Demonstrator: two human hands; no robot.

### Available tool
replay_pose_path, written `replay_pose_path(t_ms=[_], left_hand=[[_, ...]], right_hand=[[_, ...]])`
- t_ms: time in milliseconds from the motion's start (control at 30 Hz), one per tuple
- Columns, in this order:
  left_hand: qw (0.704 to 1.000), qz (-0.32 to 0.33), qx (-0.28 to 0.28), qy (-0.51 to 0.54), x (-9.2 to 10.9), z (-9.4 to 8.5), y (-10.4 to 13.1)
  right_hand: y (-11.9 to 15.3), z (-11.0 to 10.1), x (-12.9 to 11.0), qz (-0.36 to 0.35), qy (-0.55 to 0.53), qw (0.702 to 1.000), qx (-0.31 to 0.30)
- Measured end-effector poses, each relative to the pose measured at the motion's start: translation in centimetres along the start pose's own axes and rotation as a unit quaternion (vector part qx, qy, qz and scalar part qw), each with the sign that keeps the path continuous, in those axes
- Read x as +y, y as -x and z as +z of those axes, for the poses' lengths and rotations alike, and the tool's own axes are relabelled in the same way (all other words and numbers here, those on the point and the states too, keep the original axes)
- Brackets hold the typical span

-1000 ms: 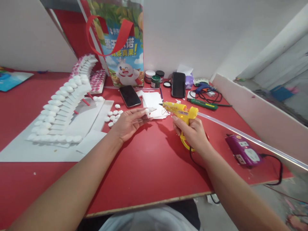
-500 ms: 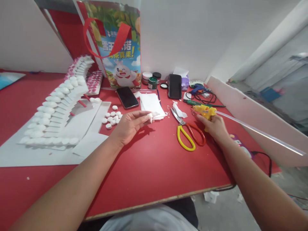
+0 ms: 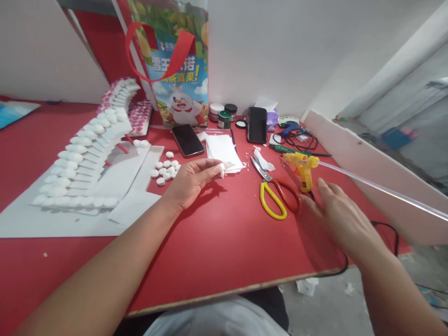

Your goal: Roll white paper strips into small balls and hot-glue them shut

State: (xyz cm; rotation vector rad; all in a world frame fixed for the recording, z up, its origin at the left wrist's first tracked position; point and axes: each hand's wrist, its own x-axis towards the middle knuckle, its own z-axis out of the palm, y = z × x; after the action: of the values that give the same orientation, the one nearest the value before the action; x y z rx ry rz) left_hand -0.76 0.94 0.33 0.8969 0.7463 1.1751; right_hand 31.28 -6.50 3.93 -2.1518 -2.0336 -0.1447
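Note:
My left hand (image 3: pixel 194 179) pinches a small piece of white paper (image 3: pixel 222 169) over the red table, just in front of a stack of white paper sheets (image 3: pixel 220 148). My right hand (image 3: pixel 341 214) is apart from the yellow hot glue gun (image 3: pixel 303 169), its fingers partly spread and nothing in them. A long clear glue stick (image 3: pixel 381 189) runs out of the back of the glue gun. Scissors (image 3: pixel 273 196) with one yellow and one red handle lie between my hands. Several round white pieces (image 3: pixel 166 171) lie left of my left hand.
A curved white structure (image 3: pixel 82 158) edged with white pieces stands on a white board (image 3: pixel 21 224) at left. Behind are a printed bag (image 3: pixel 182 70), phones (image 3: pixel 188 140) and paint jars (image 3: pixel 224 119). A blue tool (image 3: pixel 292 127) with coiled cable lies at the back right.
My right hand has let go of the glue gun and drawn back toward me and to the right. My left hand still pinches the paper piece in nearly the same spot.

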Motion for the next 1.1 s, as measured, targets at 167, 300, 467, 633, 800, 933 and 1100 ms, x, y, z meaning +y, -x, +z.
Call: replay_pose_path(t_ms=[167, 300, 467, 633, 800, 933, 1100], left_hand=[[1.000, 0.018, -0.003, 0.015, -0.3, 0.1, -0.1], [0.999, 0.049, -0.008, 0.016, -0.3, 0.0, -0.1], [0.999, 0.038, 0.000, -0.015, -0.6, -0.4, -0.1], [0.997, 0.042, -0.011, -0.060, -1.1, -0.8, -0.1], [0.994, 0.056, -0.011, -0.095, -1.2, -1.0, 0.0], [0.992, 0.052, -0.017, -0.114, -1.2, -0.9, 0.1], [0.990, 0.047, -0.008, -0.130, -1.2, -0.9, 0.0]], right_hand=[[0.4, -2.2, -6.9, -0.064, -0.350, 0.933, -0.047], [-3.6, -0.5, -12.4, 0.017, -0.585, 0.798, -0.144], [-5.6, 2.5, -15.1, 0.090, -0.739, 0.646, -0.168], [-4.7, 3.3, -15.6, 0.097, -0.749, 0.640, -0.139], [-4.4, 3.2, -15.8, 0.088, -0.728, 0.667, -0.130], [-4.5, 3.4, -15.7, 0.080, -0.712, 0.687, -0.118], [-4.5, 3.7, -15.7, 0.075, -0.693, 0.711, -0.098]])
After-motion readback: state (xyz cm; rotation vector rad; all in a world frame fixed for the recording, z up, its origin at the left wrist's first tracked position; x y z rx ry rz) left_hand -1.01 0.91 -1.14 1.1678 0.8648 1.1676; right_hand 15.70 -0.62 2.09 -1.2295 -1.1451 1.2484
